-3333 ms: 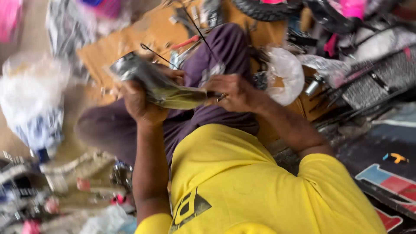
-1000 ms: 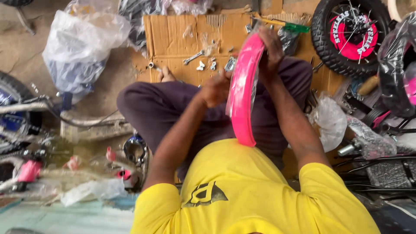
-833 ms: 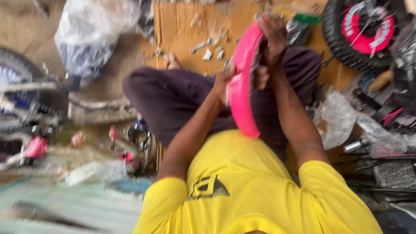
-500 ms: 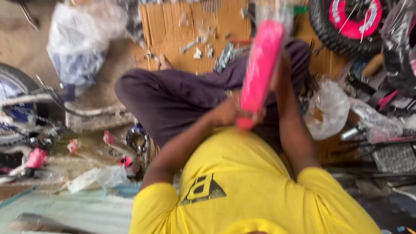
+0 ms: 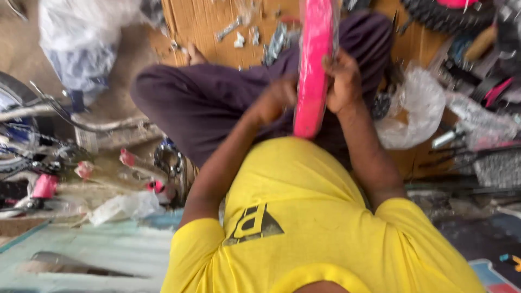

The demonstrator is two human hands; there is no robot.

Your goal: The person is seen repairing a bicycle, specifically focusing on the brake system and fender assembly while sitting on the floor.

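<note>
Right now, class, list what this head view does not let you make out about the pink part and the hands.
- Pink curved part: top end cut off by the upper frame edge.
- Left hand: blurred by motion; the fingers are indistinct.
- Right hand: the palm side against the part is hidden.
- Small metal hardware on the cardboard: too blurred to identify.

Yellow short-sleeved shirt [image 5: 320,228], purple trousers [image 5: 217,103]

We hold 1 pink bicycle mudguard [image 5: 313,65], a long, narrow, curved strip of glossy bright pink plastic. It stands nearly upright over our lap, edge toward us, its lower rounded end just above the yellow shirt and its upper end cut off by the top of the view. A clear film seems to wrap it, though blur makes this uncertain.
</note>
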